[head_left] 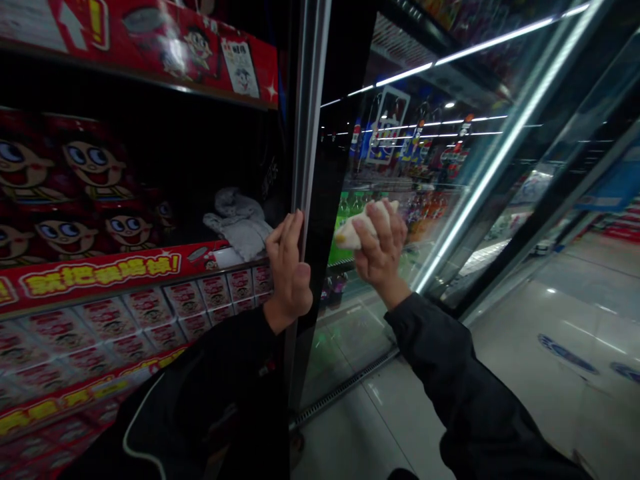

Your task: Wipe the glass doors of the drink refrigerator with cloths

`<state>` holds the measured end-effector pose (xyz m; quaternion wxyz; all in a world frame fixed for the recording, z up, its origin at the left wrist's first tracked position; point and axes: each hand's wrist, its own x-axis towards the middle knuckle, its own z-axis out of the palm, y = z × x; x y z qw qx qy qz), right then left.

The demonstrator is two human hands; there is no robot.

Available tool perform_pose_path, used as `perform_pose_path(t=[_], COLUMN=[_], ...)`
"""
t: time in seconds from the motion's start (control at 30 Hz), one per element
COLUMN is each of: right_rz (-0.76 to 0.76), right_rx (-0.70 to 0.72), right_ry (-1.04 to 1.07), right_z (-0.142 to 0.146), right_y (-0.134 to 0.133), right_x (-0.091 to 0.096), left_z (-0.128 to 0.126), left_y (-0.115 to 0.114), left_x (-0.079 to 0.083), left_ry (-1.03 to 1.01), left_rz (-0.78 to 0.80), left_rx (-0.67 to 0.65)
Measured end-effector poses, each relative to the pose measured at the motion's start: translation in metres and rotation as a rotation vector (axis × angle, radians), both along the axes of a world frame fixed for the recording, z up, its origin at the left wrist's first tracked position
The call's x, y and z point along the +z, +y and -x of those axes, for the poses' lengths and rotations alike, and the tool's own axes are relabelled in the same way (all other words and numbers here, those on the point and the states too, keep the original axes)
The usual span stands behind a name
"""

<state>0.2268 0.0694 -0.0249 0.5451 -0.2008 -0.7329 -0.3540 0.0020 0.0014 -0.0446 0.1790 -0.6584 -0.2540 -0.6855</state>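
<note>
My right hand [381,245] presses a crumpled white cloth [361,225] against the glass door [430,157] of a store display case. My left hand [289,267] rests flat against the black door frame [303,173], its fingers beside a metal strip and holding nothing. A folded grey cloth [239,223] lies on a shelf left of that frame, a short way from my left hand. Both my sleeves are dark.
Red cartoon-printed packaging [85,180] and stacked red-and-white boxes [115,320] fill the shelves at left. A metal floor grate [345,387] runs along the case's base. Polished floor tiles [550,333] spread to the right, beyond the angled glass.
</note>
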Motion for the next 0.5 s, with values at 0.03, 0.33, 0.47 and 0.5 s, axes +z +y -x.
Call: perform_pose_path(t=[0.03,0.33,0.47,0.5], right_rz=[0.017,0.291,0.571,0.623], right_rx=[-0.009,-0.185,-0.196,-0.182], right_ry=[0.053,0.543,0.833,0.875], right_z=[-0.012,-0.107,-0.133,-0.135], right_y=[0.008,0.052,0.05,0.048], right_x=[-0.003,-0.019,-0.006,-0.002], left_z=[0.0,0.002,0.001,0.001], left_y=[-0.001,-0.002,-0.003,-0.004], left_x=[0.0,0.001,0.002,0.002], left_ry=[-0.001,0.027,0.039,0.035], left_rz=[0.0,0.006,0.011,0.013], left_rx=[0.001,0.048,0.048,0.039])
